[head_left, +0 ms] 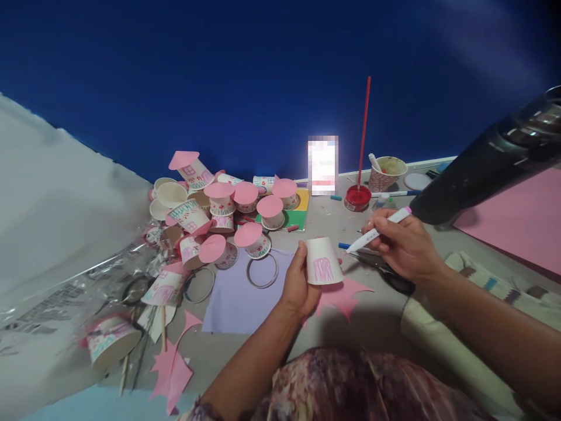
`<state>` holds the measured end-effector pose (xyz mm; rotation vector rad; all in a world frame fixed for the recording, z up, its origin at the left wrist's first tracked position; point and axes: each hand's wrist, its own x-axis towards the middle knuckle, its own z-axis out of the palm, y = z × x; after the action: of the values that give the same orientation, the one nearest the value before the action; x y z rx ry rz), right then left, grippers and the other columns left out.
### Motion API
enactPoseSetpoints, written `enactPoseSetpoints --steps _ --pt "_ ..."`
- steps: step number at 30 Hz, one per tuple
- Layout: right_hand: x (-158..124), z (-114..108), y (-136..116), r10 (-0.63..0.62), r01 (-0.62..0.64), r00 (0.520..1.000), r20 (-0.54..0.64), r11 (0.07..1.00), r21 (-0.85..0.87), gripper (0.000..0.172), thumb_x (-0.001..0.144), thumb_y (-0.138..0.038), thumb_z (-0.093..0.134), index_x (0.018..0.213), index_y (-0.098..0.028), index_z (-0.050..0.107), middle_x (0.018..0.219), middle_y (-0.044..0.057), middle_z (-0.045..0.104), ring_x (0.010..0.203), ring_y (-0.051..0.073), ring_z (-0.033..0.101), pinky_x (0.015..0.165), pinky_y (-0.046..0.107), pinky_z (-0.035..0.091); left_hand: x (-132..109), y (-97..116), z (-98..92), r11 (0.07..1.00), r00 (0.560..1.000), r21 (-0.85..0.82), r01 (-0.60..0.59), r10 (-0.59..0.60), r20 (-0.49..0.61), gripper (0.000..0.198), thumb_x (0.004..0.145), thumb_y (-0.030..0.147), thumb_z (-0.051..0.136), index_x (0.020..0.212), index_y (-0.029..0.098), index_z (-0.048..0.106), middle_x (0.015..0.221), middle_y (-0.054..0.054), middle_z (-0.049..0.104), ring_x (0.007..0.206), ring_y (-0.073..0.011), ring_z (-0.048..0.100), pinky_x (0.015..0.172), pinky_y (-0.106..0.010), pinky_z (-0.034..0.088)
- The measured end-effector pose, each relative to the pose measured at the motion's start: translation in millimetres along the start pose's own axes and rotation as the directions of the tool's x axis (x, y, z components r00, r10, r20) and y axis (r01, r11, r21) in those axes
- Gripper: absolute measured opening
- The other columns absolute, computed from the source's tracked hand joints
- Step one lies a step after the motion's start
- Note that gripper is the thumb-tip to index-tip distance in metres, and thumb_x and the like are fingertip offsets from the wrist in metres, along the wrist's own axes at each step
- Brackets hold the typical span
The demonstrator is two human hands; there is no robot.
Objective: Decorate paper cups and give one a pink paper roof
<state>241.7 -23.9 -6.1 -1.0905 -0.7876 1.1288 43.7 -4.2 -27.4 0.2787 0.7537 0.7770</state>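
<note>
My left hand [300, 283] is closed around a white paper cup [323, 261], held upside down with its wide rim at the bottom. A pink door shape with vertical strokes is drawn on the cup's side. To the right, my right hand [401, 242] grips a white marker [372, 234] with a pink end, its lower end pointing toward the cup but apart from it. Beneath the cup lies a jagged pink paper scrap [346, 295]. A blue marker cap [344, 246] and black-handled scissors [390, 275] rest beside and below my right hand.
Decorated cups with pink paper roofs [269, 206] crowd the left. A purple sheet [236, 298] carries a tape roll [262, 271]. A red pot with an upright stick [357, 199], a paper cup [388, 172] and a dark bottle [477, 158] stand right. Cloth [421, 327] lies under my right forearm.
</note>
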Motion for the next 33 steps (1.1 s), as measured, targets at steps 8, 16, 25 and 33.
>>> enactPoseSetpoints --steps 8,16,25,33 --pt "19 -9 12 0.086 -0.076 0.993 -0.08 0.989 0.127 0.035 0.074 -0.049 0.087 0.083 -0.019 0.071 0.057 -0.002 0.063 0.043 0.006 0.043 0.039 0.018 0.031 0 7 -3.5 0.984 0.969 0.062 -0.168 0.154 0.193 0.084 0.062 0.044 0.096 0.135 0.028 0.058 0.118 -0.009 0.071 0.107 -0.0342 0.071 0.094 -0.053 0.057" --pt "28 -17 16 0.159 -0.141 0.986 -0.058 0.96 0.24 0.035 0.073 -0.048 0.088 0.081 -0.019 0.07 0.054 -0.005 0.057 0.042 0.004 0.038 0.041 0.019 0.032 1 13 -11.8 0.938 0.942 0.278 -0.207 0.113 0.317 0.104 0.055 0.028 0.098 0.145 0.031 0.044 0.13 -0.011 0.066 0.12 -0.0346 0.066 0.099 -0.049 0.053" --pt "34 -21 22 0.17 -0.159 0.985 -0.012 0.944 0.289 0.039 0.067 -0.048 0.093 0.075 -0.019 0.068 0.054 -0.004 0.058 0.042 0.004 0.038 0.04 0.018 0.029 11 14 -16.9 0.63 0.866 0.595 -0.5 0.387 0.318 0.1 0.056 0.038 0.098 0.141 0.033 0.046 0.144 -0.009 0.053 0.131 -0.0315 0.054 0.109 -0.043 0.045" --pt "36 -23 25 0.152 -0.138 0.988 -0.028 0.952 0.275 0.038 0.066 -0.049 0.092 0.078 -0.019 0.07 0.054 -0.004 0.061 0.042 0.005 0.038 0.041 0.02 0.03 14 17 -14.9 0.604 0.843 0.59 -0.536 0.417 0.339 0.085 0.065 0.023 0.09 0.138 0.033 0.047 0.145 -0.008 0.057 0.13 -0.0264 0.058 0.107 -0.038 0.047"
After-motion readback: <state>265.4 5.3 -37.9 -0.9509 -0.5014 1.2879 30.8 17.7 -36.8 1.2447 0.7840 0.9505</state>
